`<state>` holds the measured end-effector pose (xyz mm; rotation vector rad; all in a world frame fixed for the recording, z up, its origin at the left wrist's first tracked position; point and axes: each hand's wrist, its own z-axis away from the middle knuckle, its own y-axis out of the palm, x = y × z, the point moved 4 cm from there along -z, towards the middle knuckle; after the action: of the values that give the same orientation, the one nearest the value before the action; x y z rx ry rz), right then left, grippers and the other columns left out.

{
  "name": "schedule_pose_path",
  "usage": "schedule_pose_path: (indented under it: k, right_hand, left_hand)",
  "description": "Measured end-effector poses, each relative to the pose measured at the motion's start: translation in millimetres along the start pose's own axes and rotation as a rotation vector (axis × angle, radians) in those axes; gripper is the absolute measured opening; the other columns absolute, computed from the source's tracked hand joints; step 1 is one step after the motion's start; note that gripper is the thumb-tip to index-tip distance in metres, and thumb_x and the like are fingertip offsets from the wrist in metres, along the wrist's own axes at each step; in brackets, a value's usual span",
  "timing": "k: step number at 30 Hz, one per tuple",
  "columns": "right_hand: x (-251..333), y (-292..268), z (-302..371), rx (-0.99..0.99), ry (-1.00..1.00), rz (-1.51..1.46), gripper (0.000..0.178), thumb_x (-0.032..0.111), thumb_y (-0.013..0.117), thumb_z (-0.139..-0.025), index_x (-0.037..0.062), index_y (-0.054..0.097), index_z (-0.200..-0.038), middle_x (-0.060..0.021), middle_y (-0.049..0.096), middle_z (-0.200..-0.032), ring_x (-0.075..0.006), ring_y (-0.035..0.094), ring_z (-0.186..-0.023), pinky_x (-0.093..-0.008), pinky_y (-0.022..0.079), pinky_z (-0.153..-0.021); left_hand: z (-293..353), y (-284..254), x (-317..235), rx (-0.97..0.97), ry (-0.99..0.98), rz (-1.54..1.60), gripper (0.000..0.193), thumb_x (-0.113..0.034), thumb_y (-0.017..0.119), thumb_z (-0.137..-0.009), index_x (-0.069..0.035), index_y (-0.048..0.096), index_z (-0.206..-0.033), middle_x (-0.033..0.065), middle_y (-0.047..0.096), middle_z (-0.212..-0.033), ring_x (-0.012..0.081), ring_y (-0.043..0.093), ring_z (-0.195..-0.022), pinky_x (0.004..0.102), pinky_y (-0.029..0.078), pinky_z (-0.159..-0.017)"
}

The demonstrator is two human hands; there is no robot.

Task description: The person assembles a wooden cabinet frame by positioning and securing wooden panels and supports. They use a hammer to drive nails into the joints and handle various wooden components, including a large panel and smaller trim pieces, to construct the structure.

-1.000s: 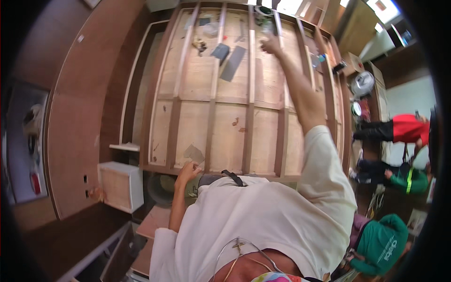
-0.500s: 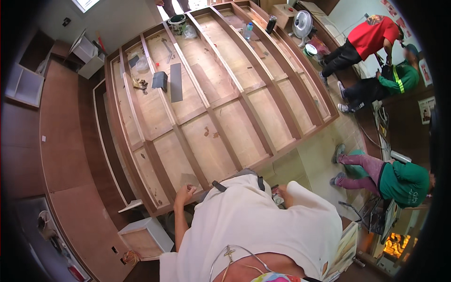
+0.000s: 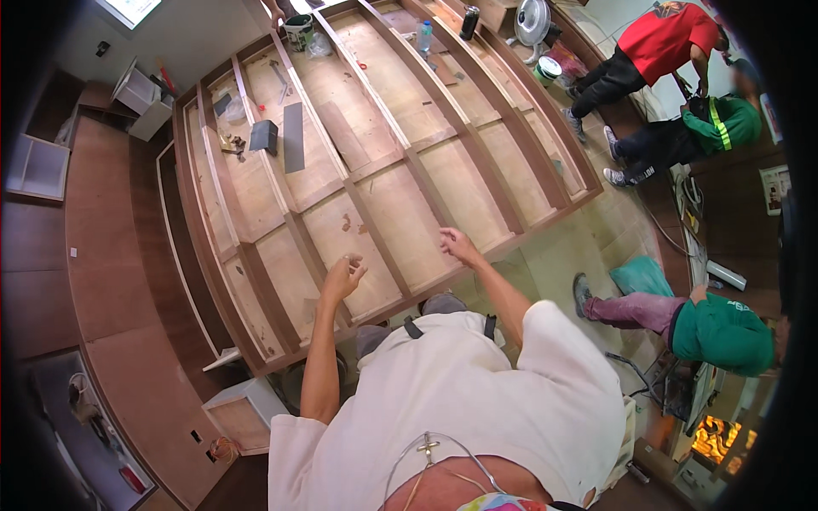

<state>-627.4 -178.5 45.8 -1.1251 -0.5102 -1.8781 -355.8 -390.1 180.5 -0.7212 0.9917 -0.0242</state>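
A large wooden frame [image 3: 375,249], split by brown dividers into several shallow bays with pale plywood bottoms, spreads out in front of me. My left hand [image 3: 344,278] hovers above a near bay, its fingers loosely bent and apart, with nothing visible in them. Farther right, my right hand [image 3: 459,246] reaches over the divider nearest it, fingers spread and holding nothing that I can see. Beyond my hands, a dark grey block [image 3: 264,135] and a flat grey strip [image 3: 293,139] rest on the frame, with small hardware pieces [image 3: 231,143] to their left.
A bucket [image 3: 299,32], a water bottle [image 3: 424,36] and a dark can [image 3: 469,22] are at the far side. A fan [image 3: 532,21] stands at far right. Three people are at the right, one in red [image 3: 668,43]. A white-sided drawer box [image 3: 247,415] sits left of me.
My right hand has come up from beside my hip, away from a small object there, to over the frame. My left hand has moved forward. A person at right has shifted slightly.
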Motion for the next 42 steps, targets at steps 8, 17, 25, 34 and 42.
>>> schedule_pose_path:
  k: [8,17,25,34,42]
  right_hand:
    - [-76,-120,44,-0.347,0.301,-0.187,0.035,0.016,0.052,-0.087,0.0069,0.054,-0.12,-0.0029,0.061,-0.078,-0.0095,0.058,-0.063,-0.022,0.046,-0.052]
    - [-246,-65,195,-0.258,0.523,-0.362,0.021,0.016,0.054,-0.088,0.009,0.057,-0.108,-0.0039,0.058,-0.073,-0.017,0.059,-0.07,-0.0332,0.053,-0.061]
    - [-232,-20,223,-0.191,0.331,0.078,0.022,0.015,0.054,-0.087,0.0034,0.058,-0.105,-0.0048,0.06,-0.075,-0.0138,0.06,-0.065,-0.0254,0.051,-0.057]
    - [-159,-11,106,-0.045,0.415,0.112,0.028,0.019,0.054,-0.088,0.0087,0.056,-0.114,-0.0049,0.061,-0.079,-0.0134,0.059,-0.062,-0.0277,0.048,-0.051]
    - [-53,109,-23,0.236,0.132,0.149,0.031,0.014,0.051,-0.086,0.0011,0.056,-0.114,-0.0067,0.061,-0.076,-0.0129,0.058,-0.06,-0.0253,0.045,-0.049]
  left_hand:
    - [70,96,41,0.374,-0.176,-0.031,0.043,-0.03,0.064,-0.084,0.003,0.058,-0.112,0.0198,0.066,-0.097,0.0279,0.064,-0.088,0.0357,0.05,-0.078]
    - [89,135,157,0.131,-0.333,0.181,0.038,-0.028,0.064,-0.083,0.001,0.061,-0.107,0.0155,0.067,-0.09,0.0217,0.066,-0.077,0.0328,0.05,-0.074]
    - [135,142,177,0.101,-0.405,0.468,0.029,-0.025,0.063,-0.083,0.0,0.064,-0.098,0.0059,0.064,-0.078,0.0122,0.06,-0.066,0.0287,0.048,-0.064]
    - [217,104,214,-0.332,-0.539,0.714,0.026,-0.02,0.06,-0.087,0.0,0.059,-0.104,0.0055,0.062,-0.086,0.0119,0.059,-0.068,0.0242,0.049,-0.062]
    - [303,177,241,-0.371,-0.757,0.854,0.018,-0.021,0.061,-0.087,-0.005,0.06,-0.096,0.0,0.06,-0.078,0.0084,0.057,-0.062,0.0238,0.047,-0.053]
